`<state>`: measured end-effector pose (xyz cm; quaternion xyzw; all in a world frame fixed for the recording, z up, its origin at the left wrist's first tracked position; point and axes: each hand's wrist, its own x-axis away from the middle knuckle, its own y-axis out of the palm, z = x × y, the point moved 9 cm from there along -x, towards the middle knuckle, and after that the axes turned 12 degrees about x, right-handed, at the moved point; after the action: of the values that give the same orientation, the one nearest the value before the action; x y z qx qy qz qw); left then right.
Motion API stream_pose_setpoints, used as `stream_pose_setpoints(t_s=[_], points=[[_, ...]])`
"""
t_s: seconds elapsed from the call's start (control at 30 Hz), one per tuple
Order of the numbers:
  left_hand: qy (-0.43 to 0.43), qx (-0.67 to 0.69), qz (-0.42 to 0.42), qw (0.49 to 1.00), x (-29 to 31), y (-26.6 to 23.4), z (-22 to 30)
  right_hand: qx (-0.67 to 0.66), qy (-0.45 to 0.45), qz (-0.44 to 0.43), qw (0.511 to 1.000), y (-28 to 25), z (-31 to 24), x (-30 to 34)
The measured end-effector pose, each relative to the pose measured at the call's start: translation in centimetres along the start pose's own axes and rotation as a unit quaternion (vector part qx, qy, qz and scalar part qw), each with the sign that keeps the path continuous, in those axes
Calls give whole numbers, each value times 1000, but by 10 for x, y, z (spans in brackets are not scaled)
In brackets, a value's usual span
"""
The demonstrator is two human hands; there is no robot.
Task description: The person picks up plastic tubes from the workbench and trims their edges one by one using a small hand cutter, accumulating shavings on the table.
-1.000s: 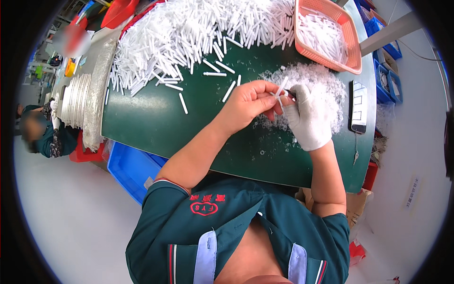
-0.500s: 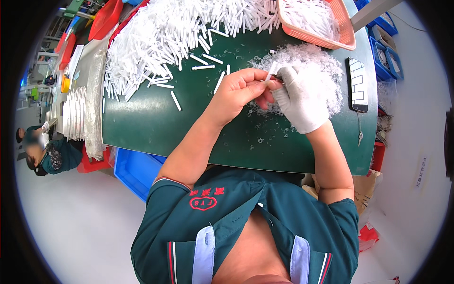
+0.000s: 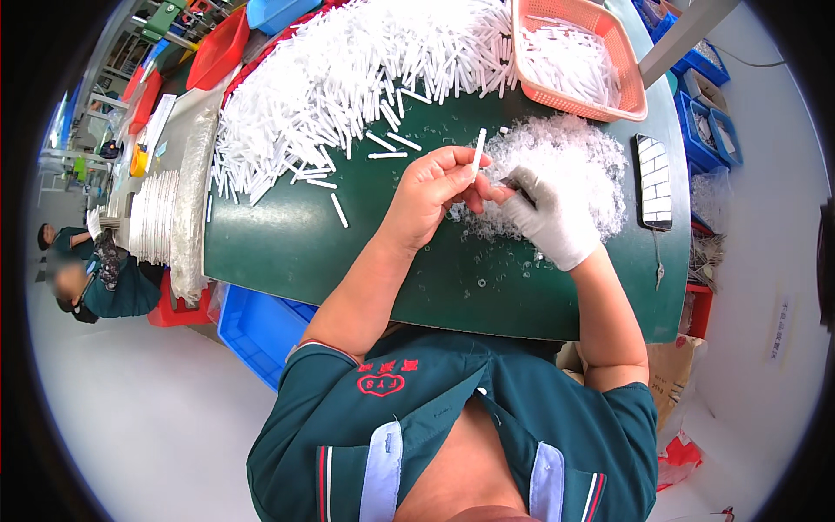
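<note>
Left hand [image 3: 424,196], bare: fingers [image 3: 455,181] pinching one white stick [image 3: 479,150], upright above counter [image 3: 348,270], mid-scene
Right hand [image 3: 558,222], white-gloved: just right of stick, fingers bent, grasping small dark item [image 3: 508,182], mostly hidden
Heap of translucent scraps [image 3: 583,157]: beneath and beyond right hand
Pile of white sticks [image 3: 348,78]: far side, spreading left
Orange basket [image 3: 633,65]: far right, more sticks [image 3: 570,63] inside
Phone [image 3: 652,181]: right edge of counter
</note>
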<state>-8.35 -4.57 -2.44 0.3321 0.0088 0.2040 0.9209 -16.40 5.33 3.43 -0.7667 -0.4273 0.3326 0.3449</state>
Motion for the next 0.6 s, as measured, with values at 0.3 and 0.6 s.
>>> stream_pose_setpoints(t_s=[0.3, 0.6], points=[[-18, -26, -27, 999, 2, 7, -4, -57, 114, 6, 992, -10, 26, -2], [-50, -80, -86, 992, 1, 13, -23, -194, 151, -21, 969, -5, 36, -2]])
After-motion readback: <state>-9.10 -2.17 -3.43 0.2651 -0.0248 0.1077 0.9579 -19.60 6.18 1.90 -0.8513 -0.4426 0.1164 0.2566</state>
